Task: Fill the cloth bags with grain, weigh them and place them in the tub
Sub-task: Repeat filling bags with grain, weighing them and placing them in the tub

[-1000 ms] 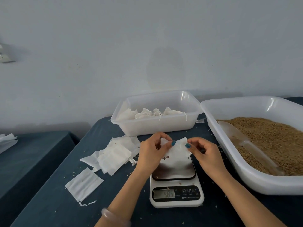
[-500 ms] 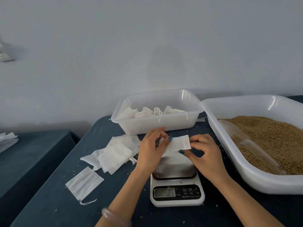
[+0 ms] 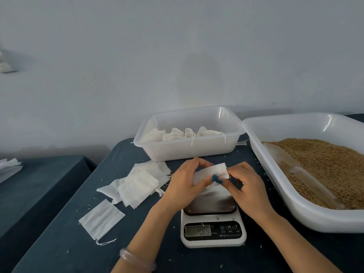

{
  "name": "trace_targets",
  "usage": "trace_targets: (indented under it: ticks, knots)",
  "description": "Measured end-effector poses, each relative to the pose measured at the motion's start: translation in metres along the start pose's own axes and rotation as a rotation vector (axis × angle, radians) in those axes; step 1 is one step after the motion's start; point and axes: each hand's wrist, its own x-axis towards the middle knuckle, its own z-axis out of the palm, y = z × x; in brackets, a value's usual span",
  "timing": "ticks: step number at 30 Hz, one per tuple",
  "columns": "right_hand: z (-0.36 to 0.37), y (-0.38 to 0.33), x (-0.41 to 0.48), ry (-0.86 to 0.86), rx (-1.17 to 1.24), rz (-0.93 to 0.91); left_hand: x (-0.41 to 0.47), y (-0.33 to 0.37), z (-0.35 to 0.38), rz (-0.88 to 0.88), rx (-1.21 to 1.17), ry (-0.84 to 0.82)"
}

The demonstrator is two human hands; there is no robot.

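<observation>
Pinches a white cloth bag with curled fingers of left hand and right hand, just above the far edge of the scale. Faces the tub of filled bags beyond, grain bin right, empty bags left.

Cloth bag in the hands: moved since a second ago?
Yes. The cloth bag has drawn up: it draped over the platform of the scale before, now it is a narrow band above the far edge.
</observation>
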Motion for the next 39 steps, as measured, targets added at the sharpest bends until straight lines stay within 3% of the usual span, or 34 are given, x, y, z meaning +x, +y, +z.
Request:
trace_targets:
  ticks: [5,12,17,21,23,29,39]
  knots:
    - [-0.002,0.001,0.000,0.012,-0.050,-0.037,0.001,0.003,-0.008,0.035,0.042,0.019]
    - [-0.003,0.001,-0.002,-0.003,-0.255,-0.133,-0.001,0.002,-0.013,-0.052,0.085,0.018]
    - [-0.003,-0.001,-0.003,-0.009,-0.278,-0.156,-0.003,0.006,-0.013,0.012,0.118,0.055]
    - [-0.004,-0.005,-0.003,-0.030,-0.282,-0.197,-0.006,0.008,-0.015,0.013,0.020,-0.139]
    - [-0.004,-0.007,-0.003,-0.036,-0.293,-0.226,-0.006,0.009,-0.011,0.005,0.080,-0.193]
    - [-0.005,-0.016,-0.004,-0.054,-0.379,-0.327,-0.002,0.004,0.003,0.145,0.305,-0.057]
    - [-0.007,-0.023,-0.003,0.028,-0.313,-0.326,-0.004,0.004,0.001,0.095,0.322,-0.024]
